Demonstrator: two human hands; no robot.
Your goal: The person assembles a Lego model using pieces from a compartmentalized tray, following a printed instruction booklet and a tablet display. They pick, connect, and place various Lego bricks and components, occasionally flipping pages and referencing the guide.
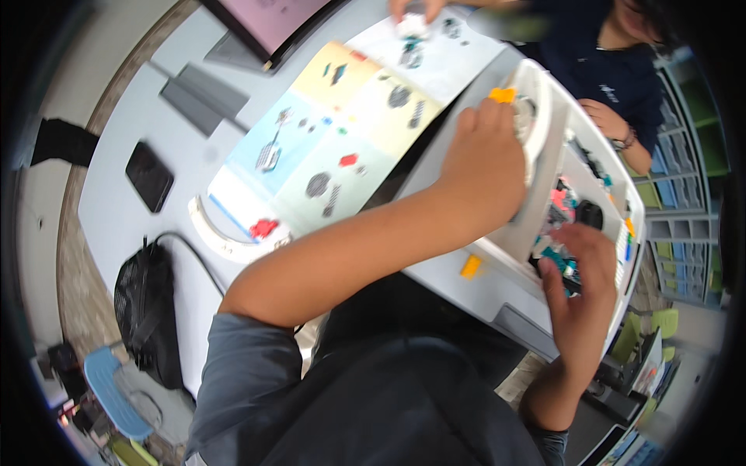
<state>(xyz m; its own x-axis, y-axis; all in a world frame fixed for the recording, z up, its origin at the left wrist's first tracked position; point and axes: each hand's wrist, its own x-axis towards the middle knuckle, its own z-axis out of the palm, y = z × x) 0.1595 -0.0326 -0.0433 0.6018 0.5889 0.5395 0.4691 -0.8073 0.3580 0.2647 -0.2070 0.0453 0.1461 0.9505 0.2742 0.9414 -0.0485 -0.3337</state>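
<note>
A white plastic bin stands at the right of the table, with loose teal, black, white and pink building pieces inside. My right hand reaches down among them, thumb and fingers apart; no held piece shows. My left arm crosses in front of me, and my left hand is bent round the edge of a white tray at the bin's left side. Its fingertips are partly hidden. Just beyond the fingers sits an orange clip; another orange clip is on the near side.
An open picture booklet covers the table's middle. Red pieces lie in a white curved tray. A phone, a black bag and a laptop are leftward. Across the table, another person's hand rests at the bin.
</note>
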